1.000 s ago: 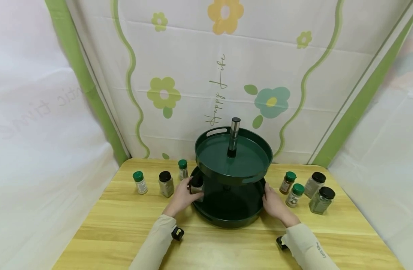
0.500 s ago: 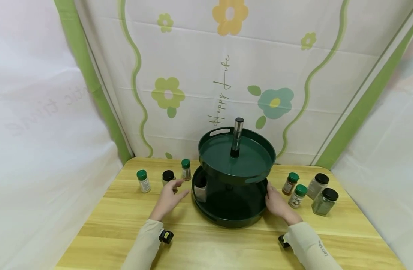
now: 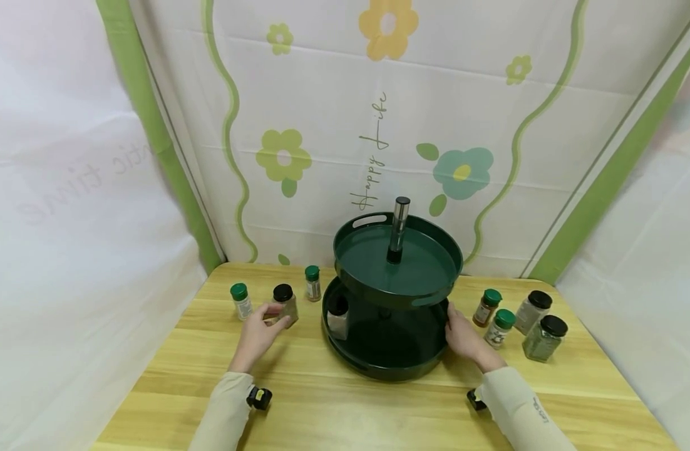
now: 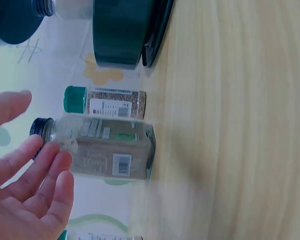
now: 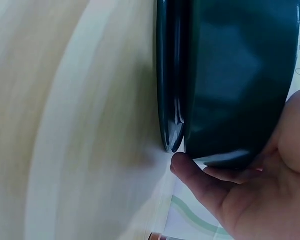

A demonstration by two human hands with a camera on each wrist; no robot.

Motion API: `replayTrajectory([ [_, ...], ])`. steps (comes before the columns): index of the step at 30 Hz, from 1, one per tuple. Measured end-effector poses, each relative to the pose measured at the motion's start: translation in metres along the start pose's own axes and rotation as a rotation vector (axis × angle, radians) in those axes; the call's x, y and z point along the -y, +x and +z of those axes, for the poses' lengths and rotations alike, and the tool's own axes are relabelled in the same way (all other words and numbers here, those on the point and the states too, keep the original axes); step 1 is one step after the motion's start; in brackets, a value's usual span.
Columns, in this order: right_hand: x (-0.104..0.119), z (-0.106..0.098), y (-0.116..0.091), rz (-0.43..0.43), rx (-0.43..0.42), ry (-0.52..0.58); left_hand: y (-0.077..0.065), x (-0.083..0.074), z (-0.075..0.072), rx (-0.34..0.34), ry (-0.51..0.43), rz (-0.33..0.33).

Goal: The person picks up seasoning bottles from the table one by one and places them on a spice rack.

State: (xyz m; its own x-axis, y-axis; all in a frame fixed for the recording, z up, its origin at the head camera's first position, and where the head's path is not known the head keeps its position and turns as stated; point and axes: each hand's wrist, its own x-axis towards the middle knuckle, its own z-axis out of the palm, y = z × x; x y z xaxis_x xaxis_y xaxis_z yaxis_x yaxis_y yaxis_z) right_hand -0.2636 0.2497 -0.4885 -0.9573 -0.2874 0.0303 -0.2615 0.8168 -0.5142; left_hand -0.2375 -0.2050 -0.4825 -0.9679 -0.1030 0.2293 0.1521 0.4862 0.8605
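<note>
My left hand [image 3: 257, 336] is at a square, black-capped spice jar [image 3: 287, 308] left of the two-tier green tray. In the left wrist view its thumb is spread away and its fingertips lie close to the jar's [image 4: 110, 147] neck, not wrapped round it. My right hand [image 3: 464, 335] grips the side wall of the lower tier [image 3: 379, 374], thumb over the rim and fingers outside and below, as the right wrist view shows on the tray wall [image 5: 235, 85]. Inside the lower tier, at its left, stands another black-capped jar [image 3: 337, 322].
Green-capped shakers stand on the wooden table, one at the far left [image 3: 241, 300], another behind the jar [image 3: 313, 284]. To the right are two more green-capped shakers [image 3: 499, 328] and two black-capped jars [image 3: 542, 338]. The upper tier [image 3: 367, 269] overhangs the lower one.
My left hand let go of the jar in the lower tier and moved left to the black-capped jar on the table. The right hand has kept its grip on the tray.
</note>
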Motion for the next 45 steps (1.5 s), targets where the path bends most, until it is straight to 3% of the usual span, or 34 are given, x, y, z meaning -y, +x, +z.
replayTrajectory([
  [12, -0.005, 0.001, 0.002, 0.003, -0.023, -0.011, -0.003, 0.012, -0.023, -0.088, 0.004, -0.085],
  [21, 0.016, 0.004, -0.008, 0.056, -0.091, -0.001, -0.004, 0.019, -0.039, -0.203, 0.053, -0.142],
  [30, 0.032, 0.009, -0.024, 0.134, -0.054, -0.014, 0.0, 0.022, -0.048, -0.288, 0.06, -0.203],
  [45, 0.038, 0.012, -0.033, 0.161, -0.032, -0.009, 0.024, 0.029, -0.052, -0.146, 0.107, -0.224],
])
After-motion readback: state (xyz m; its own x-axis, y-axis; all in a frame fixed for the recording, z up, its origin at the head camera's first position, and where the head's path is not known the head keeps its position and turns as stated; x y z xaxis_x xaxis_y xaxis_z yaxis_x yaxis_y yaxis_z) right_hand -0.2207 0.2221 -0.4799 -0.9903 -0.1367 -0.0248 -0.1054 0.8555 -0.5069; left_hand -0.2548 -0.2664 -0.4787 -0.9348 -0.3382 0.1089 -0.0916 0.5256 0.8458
